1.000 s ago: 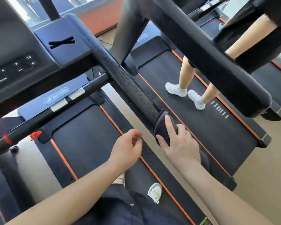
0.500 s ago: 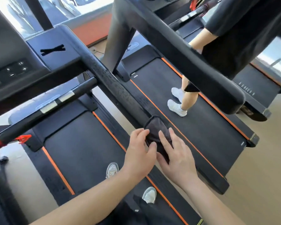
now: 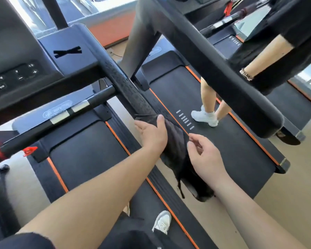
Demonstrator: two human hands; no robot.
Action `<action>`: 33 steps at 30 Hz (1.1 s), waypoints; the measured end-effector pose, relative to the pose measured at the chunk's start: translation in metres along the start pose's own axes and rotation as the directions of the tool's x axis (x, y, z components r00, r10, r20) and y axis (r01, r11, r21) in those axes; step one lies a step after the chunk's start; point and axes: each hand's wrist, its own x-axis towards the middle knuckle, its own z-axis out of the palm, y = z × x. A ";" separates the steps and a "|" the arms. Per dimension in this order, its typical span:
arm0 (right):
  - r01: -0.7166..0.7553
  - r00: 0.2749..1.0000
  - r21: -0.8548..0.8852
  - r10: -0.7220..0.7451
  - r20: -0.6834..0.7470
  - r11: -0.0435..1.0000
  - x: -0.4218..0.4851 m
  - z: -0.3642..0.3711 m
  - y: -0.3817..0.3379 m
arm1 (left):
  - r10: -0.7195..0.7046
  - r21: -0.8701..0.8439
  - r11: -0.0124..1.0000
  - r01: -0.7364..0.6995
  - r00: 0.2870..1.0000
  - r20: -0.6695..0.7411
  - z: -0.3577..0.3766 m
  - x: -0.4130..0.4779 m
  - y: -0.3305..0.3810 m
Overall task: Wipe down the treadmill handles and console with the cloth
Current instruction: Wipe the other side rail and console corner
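On the handle (image 3: 122,81), the left hand (image 3: 152,134) grips a dark, limp cloth (image 3: 178,151), right hand (image 3: 205,157) relaxed.

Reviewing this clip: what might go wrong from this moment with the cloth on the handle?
The dark grey cloth drapes over the end of the black textured handle, gripped by the left hand; its long hanging tail could slide off. The right hand sits beside it, grip unclear, so a drop might land on the neighbouring treadmill belt, where another person stands.
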 end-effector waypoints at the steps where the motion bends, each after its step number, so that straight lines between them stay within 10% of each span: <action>1: 0.017 1.000 -0.011 -0.017 0.002 1.000 0.005 0.006 -0.006 | 0.012 0.005 1.000 -0.012 1.000 -0.026 -0.007 0.012 0.003; 9: 0.140 0.990 -0.131 -0.141 0.002 0.982 0.049 0.053 -0.043 | 0.148 -0.056 0.987 -0.148 0.989 0.002 0.000 -0.011 -0.013; 18: 0.080 0.997 -0.045 -0.081 -0.007 0.996 0.058 0.054 -0.041 | -0.140 -0.144 0.983 0.117 0.977 -0.161 -0.055 0.118 0.064; 24: -0.003 0.999 0.027 0.004 -0.036 1.000 0.030 0.021 -0.016 | -0.047 -0.502 0.864 -0.023 0.991 -0.128 -0.033 0.073 0.029; 33: -0.088 0.993 0.018 0.089 -0.072 0.996 -0.028 -0.047 0.056 | 0.282 0.093 0.958 -0.270 0.946 -0.159 0.066 -0.061 -0.064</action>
